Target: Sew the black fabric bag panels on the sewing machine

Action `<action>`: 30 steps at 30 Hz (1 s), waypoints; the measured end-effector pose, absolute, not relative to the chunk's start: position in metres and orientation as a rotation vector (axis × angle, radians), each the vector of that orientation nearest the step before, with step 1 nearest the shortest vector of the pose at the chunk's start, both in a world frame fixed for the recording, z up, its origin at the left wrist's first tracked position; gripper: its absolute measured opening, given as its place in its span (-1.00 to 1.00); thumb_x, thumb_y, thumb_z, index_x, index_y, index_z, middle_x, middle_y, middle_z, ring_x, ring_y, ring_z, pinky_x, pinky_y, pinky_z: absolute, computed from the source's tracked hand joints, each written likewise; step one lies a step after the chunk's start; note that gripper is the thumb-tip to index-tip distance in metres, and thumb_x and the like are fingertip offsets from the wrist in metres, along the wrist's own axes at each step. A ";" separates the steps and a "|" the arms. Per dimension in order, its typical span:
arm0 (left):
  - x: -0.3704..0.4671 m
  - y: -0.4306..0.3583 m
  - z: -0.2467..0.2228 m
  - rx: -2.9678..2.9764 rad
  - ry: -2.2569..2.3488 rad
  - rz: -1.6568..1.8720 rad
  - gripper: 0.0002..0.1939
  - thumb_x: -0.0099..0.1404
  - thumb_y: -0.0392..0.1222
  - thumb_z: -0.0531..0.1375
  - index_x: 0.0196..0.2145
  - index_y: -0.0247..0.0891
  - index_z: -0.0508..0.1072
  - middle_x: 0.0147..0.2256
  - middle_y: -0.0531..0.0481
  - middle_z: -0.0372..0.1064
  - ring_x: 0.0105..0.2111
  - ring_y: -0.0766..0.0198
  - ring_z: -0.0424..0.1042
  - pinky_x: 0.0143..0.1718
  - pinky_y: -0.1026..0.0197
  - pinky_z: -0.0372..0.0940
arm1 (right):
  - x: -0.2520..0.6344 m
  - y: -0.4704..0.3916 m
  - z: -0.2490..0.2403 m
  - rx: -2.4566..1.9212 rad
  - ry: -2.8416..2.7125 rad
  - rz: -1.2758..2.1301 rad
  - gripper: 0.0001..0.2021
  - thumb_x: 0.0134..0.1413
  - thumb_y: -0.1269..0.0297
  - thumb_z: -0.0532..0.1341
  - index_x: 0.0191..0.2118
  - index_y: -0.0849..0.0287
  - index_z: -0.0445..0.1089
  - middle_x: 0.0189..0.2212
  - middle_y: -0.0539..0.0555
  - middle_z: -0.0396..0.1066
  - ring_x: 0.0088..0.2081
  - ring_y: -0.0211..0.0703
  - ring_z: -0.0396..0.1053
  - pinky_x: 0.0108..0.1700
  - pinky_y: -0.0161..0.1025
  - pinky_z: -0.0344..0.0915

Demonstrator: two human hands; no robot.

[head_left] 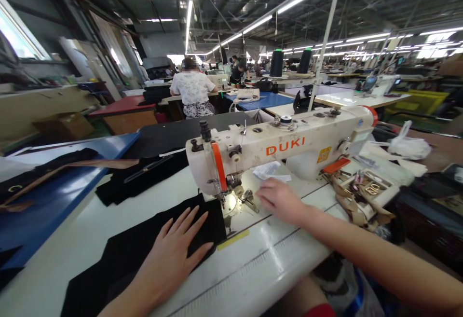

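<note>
My left hand [172,256] lies flat with fingers spread on a piece of black fabric [133,240]. The fabric's right end reaches the needle area of a white sewing machine [249,148] marked DUKI. My right hand [279,202] is closed, fingertips curled together beside a small metal guide [248,200] to the right of the lit needle plate [229,203]. Whatever those fingers grip, if anything, is hidden. A yellow strip [233,240] is stuck on the machine bed just in front of the needle.
Behind the machine arm lie white papers [271,170]. At right, a tray [383,191] holds metal rings and tan strips. More black fabric with a zipper [144,174] lies at left, beside a blue table [72,201]. A co-worker [193,88] sits ahead.
</note>
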State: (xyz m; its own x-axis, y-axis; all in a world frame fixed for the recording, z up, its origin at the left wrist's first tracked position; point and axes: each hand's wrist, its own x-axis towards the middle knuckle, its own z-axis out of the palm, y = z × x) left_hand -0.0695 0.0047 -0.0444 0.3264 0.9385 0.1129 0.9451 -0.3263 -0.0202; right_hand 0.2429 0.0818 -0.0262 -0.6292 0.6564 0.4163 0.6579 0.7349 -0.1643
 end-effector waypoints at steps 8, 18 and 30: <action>-0.067 0.005 -0.045 -2.413 -1.742 -0.160 -0.34 0.26 0.26 0.05 0.21 -0.11 0.26 0.27 -0.14 0.09 0.26 -0.09 0.09 0.19 -0.23 0.06 | 0.297 0.117 -0.025 -1.657 -2.363 -0.035 -0.81 0.20 0.41 0.16 -0.37 0.22 0.50 -0.36 0.12 0.46 -0.29 -0.14 0.39 -0.28 -0.31 0.24; -0.065 -0.017 -0.031 -2.346 -1.474 -0.455 -0.48 0.33 0.10 0.05 0.15 -0.18 0.33 0.18 -0.14 0.27 0.18 0.01 0.24 0.18 -0.10 0.13 | 0.294 0.097 -0.016 -1.424 -2.267 -0.121 -0.77 0.27 0.36 0.09 -0.25 0.16 0.52 -0.25 0.12 0.49 -0.18 -0.08 0.40 -0.19 -0.24 0.30; -0.028 -0.027 -0.024 -2.405 -0.927 -0.553 -0.63 0.38 -0.39 -0.07 0.02 -0.31 0.42 -0.12 -0.15 0.50 -0.07 0.15 0.45 0.02 0.05 0.35 | 0.158 0.037 -0.024 -0.948 -2.485 0.378 -0.90 0.16 0.37 0.24 -0.33 0.17 0.52 -0.37 0.03 0.49 -0.30 -0.21 0.42 -0.28 -0.34 0.27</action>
